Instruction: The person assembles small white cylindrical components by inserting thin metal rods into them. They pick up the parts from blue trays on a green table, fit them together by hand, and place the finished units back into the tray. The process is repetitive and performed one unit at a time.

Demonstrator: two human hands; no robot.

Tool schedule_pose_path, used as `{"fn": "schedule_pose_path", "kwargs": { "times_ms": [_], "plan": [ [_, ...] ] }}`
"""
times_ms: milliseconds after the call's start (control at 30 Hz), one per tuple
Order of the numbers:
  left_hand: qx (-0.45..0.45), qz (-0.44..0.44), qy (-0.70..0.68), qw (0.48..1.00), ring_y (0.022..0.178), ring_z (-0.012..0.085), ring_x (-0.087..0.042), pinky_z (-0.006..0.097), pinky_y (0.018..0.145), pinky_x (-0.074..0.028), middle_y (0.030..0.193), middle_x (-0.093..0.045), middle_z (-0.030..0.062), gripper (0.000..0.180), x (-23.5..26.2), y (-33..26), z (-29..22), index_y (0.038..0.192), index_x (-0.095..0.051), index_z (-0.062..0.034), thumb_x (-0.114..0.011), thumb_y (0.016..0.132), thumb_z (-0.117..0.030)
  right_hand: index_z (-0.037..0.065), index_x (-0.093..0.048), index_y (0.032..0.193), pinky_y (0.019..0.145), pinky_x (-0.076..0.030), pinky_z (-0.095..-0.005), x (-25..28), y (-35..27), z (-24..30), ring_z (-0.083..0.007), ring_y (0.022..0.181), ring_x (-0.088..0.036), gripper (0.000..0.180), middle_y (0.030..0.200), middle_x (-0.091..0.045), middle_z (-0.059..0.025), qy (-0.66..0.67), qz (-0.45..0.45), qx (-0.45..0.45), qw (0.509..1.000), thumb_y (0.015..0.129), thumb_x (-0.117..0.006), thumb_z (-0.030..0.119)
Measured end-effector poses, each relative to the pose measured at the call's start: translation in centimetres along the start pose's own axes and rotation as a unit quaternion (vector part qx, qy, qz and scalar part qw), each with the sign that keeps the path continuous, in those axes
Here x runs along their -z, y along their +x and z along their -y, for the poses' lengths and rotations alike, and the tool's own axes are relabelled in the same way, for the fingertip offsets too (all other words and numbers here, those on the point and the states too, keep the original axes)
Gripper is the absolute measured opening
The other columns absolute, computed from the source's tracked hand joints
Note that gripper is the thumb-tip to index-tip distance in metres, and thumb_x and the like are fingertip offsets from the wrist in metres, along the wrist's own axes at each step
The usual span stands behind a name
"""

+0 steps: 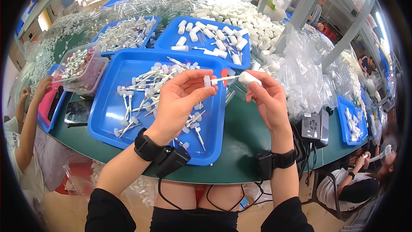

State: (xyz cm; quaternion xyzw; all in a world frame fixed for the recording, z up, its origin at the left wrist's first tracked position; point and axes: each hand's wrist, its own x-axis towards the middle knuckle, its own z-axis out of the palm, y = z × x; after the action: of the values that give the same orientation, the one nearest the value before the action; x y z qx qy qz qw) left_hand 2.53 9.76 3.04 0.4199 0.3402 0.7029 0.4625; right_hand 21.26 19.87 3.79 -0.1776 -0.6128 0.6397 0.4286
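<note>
Over the right side of the near blue tray (210,137), my left hand (180,105) pinches the pale round end of a thin white stemmed piece (225,78) between thumb and fingers. Its stem points right, to a white cylindrical cap (247,77) gripped by the fingertips of my right hand (271,101). The tip meets the cap; whether it sits inside cannot be made out. Several similar stemmed pieces (148,83) lie loose in the tray under and beside my left hand. Both wrists wear black straps with small boxes and cables.
Behind stands a blue tray (167,38) of white caps; a pile of caps (240,13) lies beyond. Clear plastic bags (296,68) and a black box (314,126) are at right. A clear tub (79,66) and dark phone (78,112) are left. Other people sit at both sides.
</note>
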Motion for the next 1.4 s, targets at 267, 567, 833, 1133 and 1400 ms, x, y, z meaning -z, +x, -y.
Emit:
{"fn": "schedule_pose_path", "kwargs": {
  "times_ms": [267, 567, 833, 1133, 1400],
  "plan": [
    [-0.006, 0.001, 0.060, 0.998, 0.090, 0.0165, -0.061, 0.028, 0.082, -0.049, 0.102, -0.061, 0.0115, 0.030, -0.2, -0.3, 0.0, 0.111, -0.055, 0.0038, -0.061, 0.082, 0.001, -0.001, -0.059, 0.109, 0.067, -0.046, -0.0241, 0.0, -0.4, -0.5, -0.0087, 0.078, -0.056, 0.029, 0.095, -0.063, -0.0062, -0.032, 0.029, -0.007, 0.999, 0.083, -0.064, 0.009],
    [0.060, 0.020, 0.096, 0.993, 0.084, 0.0144, -0.063, 0.025, 0.078, -0.049, 0.092, -0.064, 0.0109, 0.030, 0.0, -0.2, -0.1, 0.108, -0.058, 0.0030, -0.065, 0.079, -0.001, -0.001, -0.058, 0.100, 0.060, -0.048, -0.0240, 0.2, -0.9, 0.2, -0.0120, 0.066, -0.060, 0.032, 0.082, -0.062, -0.0083, -0.026, 0.074, -0.082, 0.994, 0.094, -0.048, 0.028],
    [0.055, 0.009, 0.111, 0.992, 0.085, 0.0139, -0.062, 0.024, 0.078, -0.049, 0.095, -0.065, 0.0115, 0.029, 0.0, -0.3, -0.1, 0.106, -0.060, 0.0026, -0.067, 0.077, -0.001, -0.004, -0.057, 0.102, 0.065, -0.050, -0.0255, -0.7, -0.8, -0.6, -0.0143, 0.071, -0.062, 0.021, 0.090, -0.064, -0.0120, -0.059, 0.059, -0.008, 0.996, 0.084, -0.062, 0.007],
    [0.042, 0.007, 0.134, 0.990, 0.083, 0.0139, -0.064, 0.022, 0.070, -0.050, 0.090, -0.066, 0.0109, 0.024, 0.1, -0.4, 0.3, 0.098, -0.064, 0.0025, -0.070, 0.075, -0.002, -0.006, -0.061, 0.092, 0.060, -0.053, -0.0255, -1.5, -1.1, -1.2, -0.0162, 0.075, -0.064, 0.015, 0.087, -0.066, -0.0136, -0.051, 0.051, -0.006, 0.997, 0.080, -0.065, 0.002],
    [0.018, 0.038, 0.085, 0.995, 0.084, 0.0161, -0.064, 0.026, 0.074, -0.052, 0.092, -0.065, 0.0126, 0.025, -0.3, -0.4, 0.3, 0.101, -0.060, 0.0036, -0.066, 0.078, 0.000, -0.006, -0.060, 0.100, 0.060, -0.051, -0.0243, -1.2, -0.9, -1.4, -0.0155, 0.069, -0.063, 0.024, 0.083, -0.065, -0.0117, -0.017, 0.043, 0.032, 0.998, 0.088, -0.057, 0.015]
  ]
}}
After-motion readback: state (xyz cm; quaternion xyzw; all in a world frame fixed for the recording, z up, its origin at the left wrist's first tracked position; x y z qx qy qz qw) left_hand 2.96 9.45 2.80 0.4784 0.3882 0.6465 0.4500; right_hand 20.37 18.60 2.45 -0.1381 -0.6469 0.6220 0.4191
